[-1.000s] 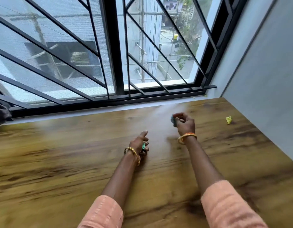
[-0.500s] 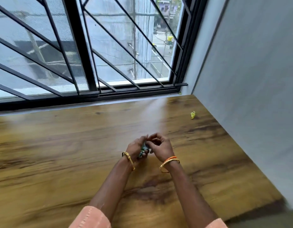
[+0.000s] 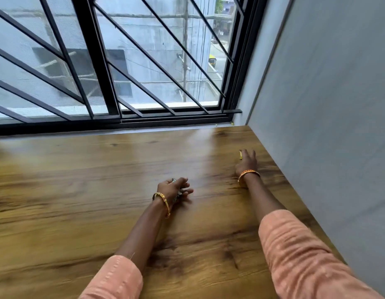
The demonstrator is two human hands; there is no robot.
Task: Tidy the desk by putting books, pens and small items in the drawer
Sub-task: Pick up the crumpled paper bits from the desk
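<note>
My left hand (image 3: 174,189) rests on the wooden desk (image 3: 79,190) near its middle, fingers curled around a few small green and grey items (image 3: 178,192) that are mostly hidden in the palm. My right hand (image 3: 247,161) is stretched out toward the far right corner with its fingers spread. Its fingertips lie right beside a small yellow item (image 3: 240,154) on the desk; whether they touch it cannot be told. No drawer is in view.
A barred window (image 3: 113,67) runs along the desk's far edge. A grey wall (image 3: 329,104) bounds the desk on the right. Two tiny yellowish specks (image 3: 216,125) lie on the sill near the corner.
My hands were together at the desk's middle half a second ago. The right hand has since left the left one and reached far right to the yellow item; the left hand keeps the small items.
</note>
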